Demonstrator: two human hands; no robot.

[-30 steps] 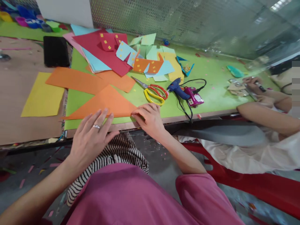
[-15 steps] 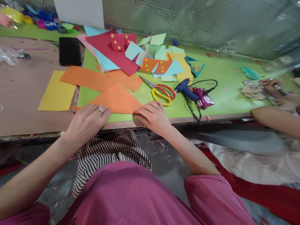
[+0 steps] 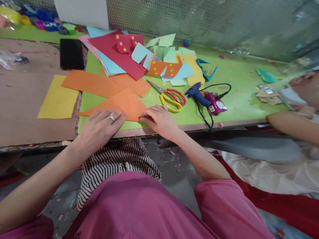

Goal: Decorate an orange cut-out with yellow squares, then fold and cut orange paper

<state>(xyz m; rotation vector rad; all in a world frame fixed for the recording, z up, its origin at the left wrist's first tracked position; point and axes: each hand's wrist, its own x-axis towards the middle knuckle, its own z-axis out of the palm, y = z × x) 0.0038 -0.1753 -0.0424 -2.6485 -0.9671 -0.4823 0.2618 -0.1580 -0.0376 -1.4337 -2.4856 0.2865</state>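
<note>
A folded orange paper triangle (image 3: 122, 103) lies on the green mat (image 3: 224, 96) near the table's front edge. My left hand (image 3: 99, 127), with a ring on one finger, lies flat on the triangle's lower left edge, fingers stretched out. My right hand (image 3: 158, 120) presses its bent fingertips on the triangle's right corner. Neither hand holds anything up off the table.
Scissors with red and yellow handles (image 3: 169, 95) and a blue glue gun (image 3: 198, 94) with a black cord lie right of the triangle. Coloured paper sheets (image 3: 117, 53) pile behind. A yellow sheet (image 3: 58, 98) and a black phone (image 3: 71, 53) lie left. Another person's arm (image 3: 294, 124) rests at right.
My left hand slid forward onto the orange triangle's lower edge and then a little to the right. My right hand stayed on the right corner. The view shifted slightly.
</note>
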